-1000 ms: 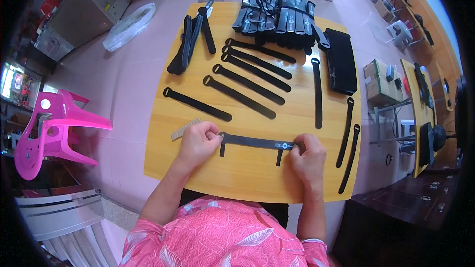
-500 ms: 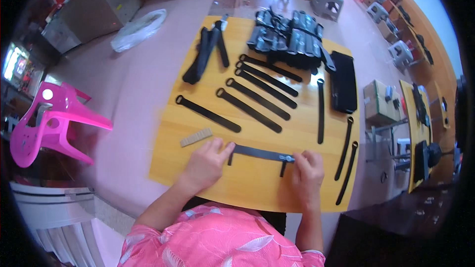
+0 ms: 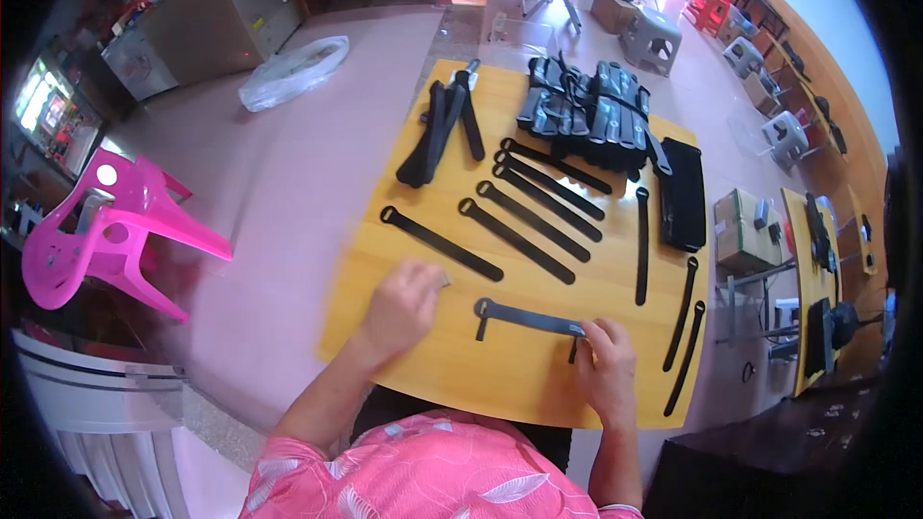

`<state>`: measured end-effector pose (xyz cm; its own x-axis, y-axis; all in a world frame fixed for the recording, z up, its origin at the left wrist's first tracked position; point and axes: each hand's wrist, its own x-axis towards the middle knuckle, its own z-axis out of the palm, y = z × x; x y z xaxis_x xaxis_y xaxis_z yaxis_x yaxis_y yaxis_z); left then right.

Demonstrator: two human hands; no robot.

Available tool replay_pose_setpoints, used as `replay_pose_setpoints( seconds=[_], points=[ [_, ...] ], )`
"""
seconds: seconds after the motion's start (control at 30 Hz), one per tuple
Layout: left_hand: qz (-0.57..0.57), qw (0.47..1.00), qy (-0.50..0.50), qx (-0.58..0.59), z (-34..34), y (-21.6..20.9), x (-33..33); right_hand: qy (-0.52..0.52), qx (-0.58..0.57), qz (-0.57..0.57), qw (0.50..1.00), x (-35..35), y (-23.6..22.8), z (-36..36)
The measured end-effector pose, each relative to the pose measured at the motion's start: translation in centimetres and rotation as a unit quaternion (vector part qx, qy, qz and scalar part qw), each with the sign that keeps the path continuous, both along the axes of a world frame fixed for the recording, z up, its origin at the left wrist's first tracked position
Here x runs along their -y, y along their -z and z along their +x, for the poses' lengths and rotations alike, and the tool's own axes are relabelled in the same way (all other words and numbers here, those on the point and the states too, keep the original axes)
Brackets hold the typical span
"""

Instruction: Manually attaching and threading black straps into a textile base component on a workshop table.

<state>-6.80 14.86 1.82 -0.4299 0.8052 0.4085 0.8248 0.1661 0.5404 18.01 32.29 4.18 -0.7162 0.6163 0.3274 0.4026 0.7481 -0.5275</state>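
Observation:
A dark hook-and-loop strap (image 3: 529,318) stretches across the near part of the yellow table, with a ring at its left end and short black tabs pointing down near both ends. My right hand (image 3: 606,365) pinches its right end. My left hand (image 3: 402,303) is off the strap, its fingers curled over a small brown ridged strip (image 3: 444,280); only the strip's tip shows, and the hand is slightly blurred. Beyond my hands lie several black straps with ring ends, among them the nearest strap (image 3: 442,243) and a slanted one (image 3: 519,242).
Bundled dark straps (image 3: 586,111) are piled at the table's far side, beside a black flat case (image 3: 682,197). Folded black straps (image 3: 437,135) lie far left. Single straps (image 3: 642,245) line the right side. A pink stool (image 3: 125,221) stands on the floor at left.
My left hand has let go of the strap's ring end and moved left onto the brown strip. My right hand still pinches the other end. The whole view has shifted slightly.

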Motion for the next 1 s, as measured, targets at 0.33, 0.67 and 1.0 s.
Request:
replay_pose_setpoints(
  seconds=[0.33, 0.67, 1.0],
  points=[
    [-0.086, 0.977, -0.192, -0.018, -12.1, 3.8, -0.6, -0.101, 0.136, 0.031, 0.985, 2.9, 2.8, -15.5],
    [0.076, 0.980, -0.145, 0.113, -10.0, 0.8, 0.9, -0.112, 0.116, 0.052, 0.985, 2.4, 2.7, -17.1],
    [0.159, 0.985, -0.011, 0.070, 1.2, -6.0, 5.3, -0.167, -0.103, -0.654, 0.731, 6.0, -2.5, -11.3]
  ],
)
